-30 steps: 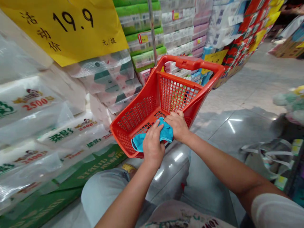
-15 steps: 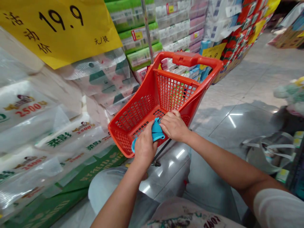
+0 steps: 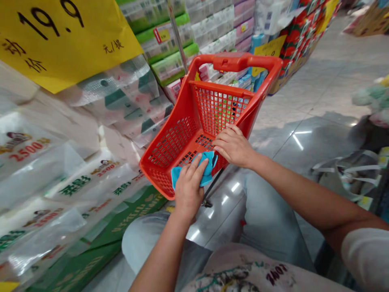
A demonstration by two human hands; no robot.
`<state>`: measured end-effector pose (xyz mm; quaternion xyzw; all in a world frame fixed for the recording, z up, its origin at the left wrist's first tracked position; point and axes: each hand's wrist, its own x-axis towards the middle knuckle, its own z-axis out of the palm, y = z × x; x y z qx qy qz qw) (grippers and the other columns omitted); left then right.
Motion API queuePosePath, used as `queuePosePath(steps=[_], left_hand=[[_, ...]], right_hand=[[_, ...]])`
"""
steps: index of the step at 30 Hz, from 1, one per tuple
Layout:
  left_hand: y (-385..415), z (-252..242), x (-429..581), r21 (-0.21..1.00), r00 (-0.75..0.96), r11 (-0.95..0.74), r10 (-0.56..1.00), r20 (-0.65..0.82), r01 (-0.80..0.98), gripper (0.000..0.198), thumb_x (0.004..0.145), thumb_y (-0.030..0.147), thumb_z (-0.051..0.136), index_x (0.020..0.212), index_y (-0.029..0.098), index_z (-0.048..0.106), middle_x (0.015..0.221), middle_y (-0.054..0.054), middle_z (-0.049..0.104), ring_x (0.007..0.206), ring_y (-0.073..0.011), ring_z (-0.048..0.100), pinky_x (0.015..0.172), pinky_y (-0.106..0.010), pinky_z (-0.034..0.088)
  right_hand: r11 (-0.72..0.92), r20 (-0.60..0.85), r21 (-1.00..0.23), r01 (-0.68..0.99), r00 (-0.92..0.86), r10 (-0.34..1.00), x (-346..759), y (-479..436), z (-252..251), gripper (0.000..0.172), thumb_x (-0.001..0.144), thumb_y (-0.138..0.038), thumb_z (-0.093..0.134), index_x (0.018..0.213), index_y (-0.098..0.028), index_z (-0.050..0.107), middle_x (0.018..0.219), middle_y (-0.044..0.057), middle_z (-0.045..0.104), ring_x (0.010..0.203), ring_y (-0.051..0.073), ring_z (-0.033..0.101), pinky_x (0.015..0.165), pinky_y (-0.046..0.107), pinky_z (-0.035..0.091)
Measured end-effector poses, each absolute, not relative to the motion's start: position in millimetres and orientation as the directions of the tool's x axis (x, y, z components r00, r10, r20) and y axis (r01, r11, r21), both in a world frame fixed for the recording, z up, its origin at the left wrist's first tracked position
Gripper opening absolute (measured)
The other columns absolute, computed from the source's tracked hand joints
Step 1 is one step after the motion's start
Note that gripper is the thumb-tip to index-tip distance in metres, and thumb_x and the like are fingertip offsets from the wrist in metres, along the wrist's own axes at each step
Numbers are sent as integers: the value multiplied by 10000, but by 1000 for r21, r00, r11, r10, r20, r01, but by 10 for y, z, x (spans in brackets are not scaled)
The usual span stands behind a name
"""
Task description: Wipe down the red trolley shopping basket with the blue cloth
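A red plastic shopping cart basket (image 3: 186,101) with latticed walls stands in front of me, its handle at the far end. My left hand (image 3: 189,190) presses a blue cloth (image 3: 209,173) over the near rim, fingers laid across the fabric. The cloth spreads out on both sides of that hand. Farther along the same rim, my right hand (image 3: 234,147) grips the edge, its fingers curled over to the inside. The right hand is close to the cloth's end. Within the basket only the perforated floor shows.
Packs of tissue (image 3: 103,174) are stacked at left beneath a yellow price sign (image 3: 69,36). Further packs (image 3: 212,28) line the shelf behind the cart. A pale bag (image 3: 343,178) stands on the shiny tiled floor (image 3: 291,121) at right. My knees flank the cart's near side.
My right hand has slid away along the rim, farther from my left. The cloth, bunched between both hands before, now lies flatter under my left hand. The view has shifted slightly.
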<state>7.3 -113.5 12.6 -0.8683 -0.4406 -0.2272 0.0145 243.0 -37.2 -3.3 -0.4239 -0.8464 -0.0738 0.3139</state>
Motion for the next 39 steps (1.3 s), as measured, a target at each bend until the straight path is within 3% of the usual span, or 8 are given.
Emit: queuePosePath(steps=[9, 14, 18, 22, 27, 31, 36, 39], left_hand=[[-1001, 229, 298, 311, 408, -551, 810, 421, 774, 630, 774, 32, 521, 1376, 207, 580, 1441, -88, 608, 1237, -274, 626, 1051, -449, 519], [-761, 295, 432, 522, 200, -490, 833, 515, 698, 591, 811, 60, 472, 1371, 222, 568, 1405, -37, 632, 1306, -200, 581, 1152, -369, 441], [-883, 203, 135, 521, 242, -461, 868, 434, 718, 557, 802, 77, 471, 1324, 217, 607, 1342, -41, 672, 1262, -197, 612, 1121, -361, 469], [-992, 186, 106, 512, 260, -470, 865, 429, 719, 545, 810, 96, 470, 1325, 214, 601, 1349, -50, 667, 1262, -202, 607, 1109, -370, 470], [-840, 364, 441, 501, 243, -491, 843, 480, 713, 477, 841, 134, 481, 1292, 202, 621, 1313, -57, 680, 1232, -208, 607, 1099, -367, 438], [-655, 395, 572, 486, 283, -505, 842, 459, 713, 450, 861, 144, 469, 1267, 234, 639, 1291, -35, 688, 1220, -217, 604, 1110, -388, 413], [-480, 327, 655, 661, 140, -443, 877, 459, 606, 445, 860, 109, 476, 1255, 232, 641, 1259, -22, 696, 1171, -177, 627, 1053, -318, 470], [-533, 353, 642, 615, 301, -527, 847, 439, 587, 397, 893, 144, 476, 1226, 250, 662, 1261, -21, 708, 1177, -190, 635, 1063, -366, 473]], right_hand=[[605, 669, -282, 745, -299, 680, 2223, -504, -201, 299, 1006, -231, 427, 1137, -190, 693, 1176, 53, 707, 1228, 221, 576, 1256, 539, 263], [595, 638, -293, 749, -311, 705, 2181, -620, -162, 326, 1030, -263, 409, 1175, -151, 677, 1260, 107, 678, 1303, 241, 533, 1261, 540, 266], [609, 619, -261, 749, -355, 701, 2188, -691, -112, 350, 1044, -302, 426, 1288, -158, 633, 1305, 94, 669, 1306, 239, 527, 1245, 546, 282], [646, 620, -228, 728, -403, 673, 2127, -689, -147, 326, 1040, -303, 426, 1228, -168, 656, 1234, 81, 687, 1251, 234, 543, 1238, 538, 275], [640, 576, -233, 732, -427, 698, 2062, -663, -196, 307, 1012, -290, 415, 921, -200, 694, 979, 81, 670, 1135, 269, 529, 1156, 552, 323], [633, 573, -208, 745, -432, 697, 2057, -704, -149, 302, 986, -236, 412, 922, -178, 701, 979, 102, 659, 1100, 279, 517, 1113, 526, 343], [664, 545, -206, 719, -479, 688, 1972, -820, -147, 261, 976, -245, 490, 920, -185, 738, 965, 102, 683, 1099, 275, 522, 1140, 497, 315], [702, 514, -201, 684, -536, 670, 1993, -838, -211, 231, 946, -217, 527, 907, -174, 751, 934, 116, 707, 1056, 286, 563, 1094, 496, 372]])
